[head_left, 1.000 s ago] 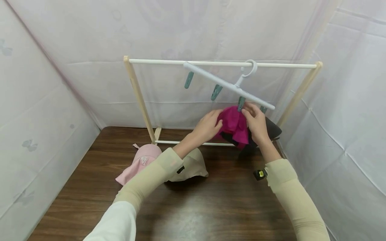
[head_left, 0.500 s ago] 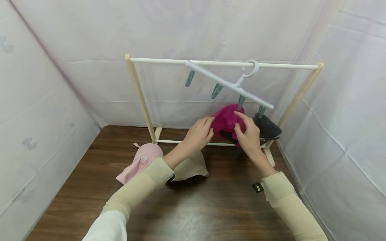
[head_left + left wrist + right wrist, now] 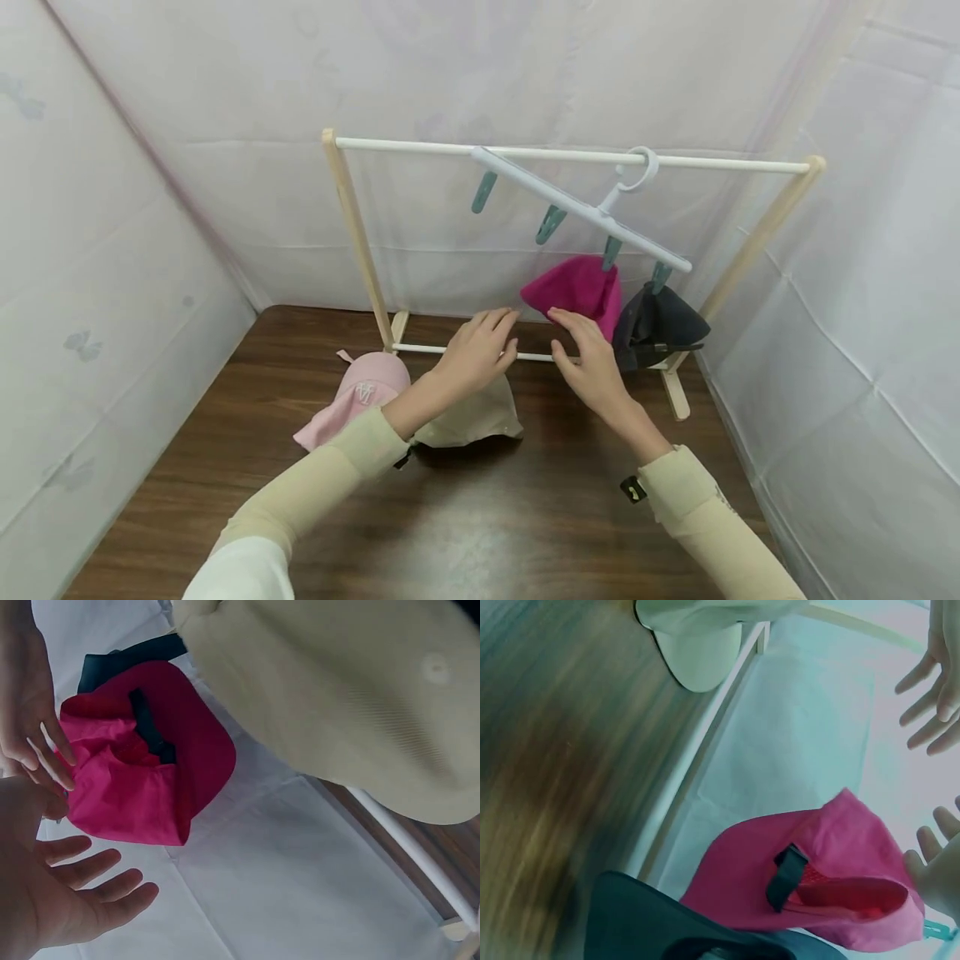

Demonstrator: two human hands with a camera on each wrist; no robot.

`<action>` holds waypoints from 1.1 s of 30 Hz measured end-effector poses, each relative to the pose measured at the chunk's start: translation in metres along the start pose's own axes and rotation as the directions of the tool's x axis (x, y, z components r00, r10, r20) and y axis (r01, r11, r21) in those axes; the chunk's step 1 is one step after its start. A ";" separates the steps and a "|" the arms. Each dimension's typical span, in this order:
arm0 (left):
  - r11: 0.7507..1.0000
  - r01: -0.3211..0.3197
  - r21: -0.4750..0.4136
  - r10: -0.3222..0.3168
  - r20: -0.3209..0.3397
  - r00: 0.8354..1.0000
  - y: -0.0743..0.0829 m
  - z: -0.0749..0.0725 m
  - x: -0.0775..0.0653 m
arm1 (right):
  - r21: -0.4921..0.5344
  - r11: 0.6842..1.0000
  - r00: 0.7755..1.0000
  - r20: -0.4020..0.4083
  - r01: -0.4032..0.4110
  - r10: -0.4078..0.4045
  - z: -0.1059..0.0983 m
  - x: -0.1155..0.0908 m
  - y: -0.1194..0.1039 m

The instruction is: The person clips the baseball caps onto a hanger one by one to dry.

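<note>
A magenta cap [image 3: 576, 287] hangs from a green clip [image 3: 611, 252] on the white hanger [image 3: 558, 197]. To its right a black cap [image 3: 660, 321] hangs from the end clip. My right hand [image 3: 592, 367], fingers loosely bent and holding nothing, is in front of the magenta cap's lower edge; the right wrist view shows that cap [image 3: 817, 877] with its dark strap. My left hand [image 3: 474, 354] holds nothing and hovers over the beige cap [image 3: 476, 417], fingers extended. Left of that arm lies a pink cap [image 3: 367, 387] with a white emblem, partly behind the sleeve.
The hanger hooks over the top bar of a rack [image 3: 420, 148] with wooden legs and a white lower bar [image 3: 536, 357]. Two clips at the hanger's left hold nothing. Patterned white curtains [image 3: 247, 200] enclose the brown wooden table [image 3: 480, 517].
My right hand has let go at the magenta cap and clip and drawn back toward me. My left hand has left the cap too, moving left and down. The cap now hangs from the clip.
</note>
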State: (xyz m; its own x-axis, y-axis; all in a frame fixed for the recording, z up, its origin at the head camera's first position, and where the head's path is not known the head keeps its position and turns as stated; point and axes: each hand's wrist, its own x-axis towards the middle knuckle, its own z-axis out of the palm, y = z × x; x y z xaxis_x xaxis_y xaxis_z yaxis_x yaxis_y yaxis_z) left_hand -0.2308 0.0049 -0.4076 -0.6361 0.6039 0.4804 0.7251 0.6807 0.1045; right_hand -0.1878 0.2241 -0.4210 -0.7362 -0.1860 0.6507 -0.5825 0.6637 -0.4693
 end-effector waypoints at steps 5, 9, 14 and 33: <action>1.000 0.000 -0.005 0.001 0.027 1.000 -0.003 0.002 -0.014 | -0.004 1.000 0.998 0.069 -0.005 0.005 0.008 -0.010 0.000; 1.000 0.004 0.007 -0.004 0.054 0.999 -0.005 0.005 -0.025 | -0.004 0.999 0.991 0.130 -0.035 0.035 0.014 -0.018 0.000; 1.000 0.012 0.012 -0.013 0.064 0.998 -0.008 0.006 -0.034 | 0.006 0.998 0.980 0.190 -0.059 0.057 0.017 -0.023 -0.002; 0.999 0.035 0.031 -0.038 0.094 0.995 -0.010 0.010 -0.065 | 0.008 0.998 0.955 0.292 -0.062 0.057 0.034 -0.032 -0.004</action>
State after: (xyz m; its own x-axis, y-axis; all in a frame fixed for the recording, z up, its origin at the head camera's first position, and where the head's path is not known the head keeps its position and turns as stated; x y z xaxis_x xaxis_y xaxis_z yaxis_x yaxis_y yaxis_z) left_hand -0.1997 -0.0370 -0.4481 -0.6849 0.6139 0.3924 0.6939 0.7138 0.0945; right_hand -0.1738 0.2027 -0.4607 -0.8368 -0.3515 0.4199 -0.5384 0.6682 -0.5135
